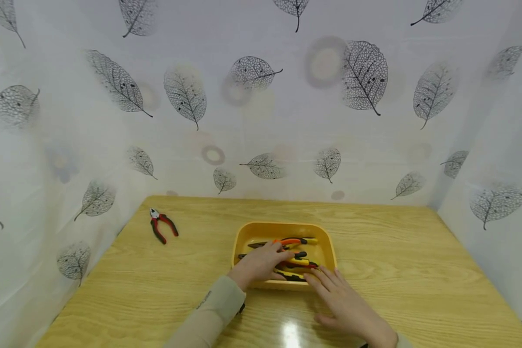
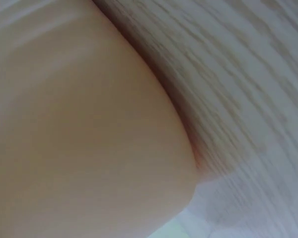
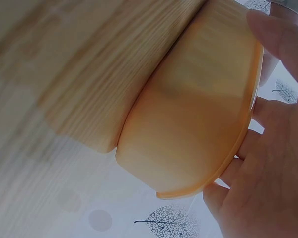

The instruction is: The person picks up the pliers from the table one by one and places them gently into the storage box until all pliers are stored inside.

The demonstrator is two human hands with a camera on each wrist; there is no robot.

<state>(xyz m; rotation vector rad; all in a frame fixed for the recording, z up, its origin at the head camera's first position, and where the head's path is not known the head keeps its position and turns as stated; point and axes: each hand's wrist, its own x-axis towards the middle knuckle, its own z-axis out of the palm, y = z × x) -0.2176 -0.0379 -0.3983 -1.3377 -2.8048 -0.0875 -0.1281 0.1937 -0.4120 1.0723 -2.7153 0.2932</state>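
A yellow plastic tray (image 1: 327,241) on the wooden table holds several pliers, among them one with orange handles (image 1: 292,241) and one with yellow-and-black handles (image 1: 290,276). My left hand (image 1: 261,261) reaches over the tray's left side, its fingers and thumb spread among the pliers; the palm hides some of their jaws. In the left wrist view, bare skin (image 2: 89,129) fills most of the picture. My right hand (image 1: 341,304) is at the tray's near right corner. The right wrist view shows its extended fingers (image 3: 241,148) along the tray's rim.
Diagonal pliers with red-and-black handles (image 1: 164,226) lie at the table's far left, handles spread. The wooden table (image 1: 396,251) extends on both sides of the tray. Behind it hangs a pale curtain (image 1: 282,121) printed with dark leaves.
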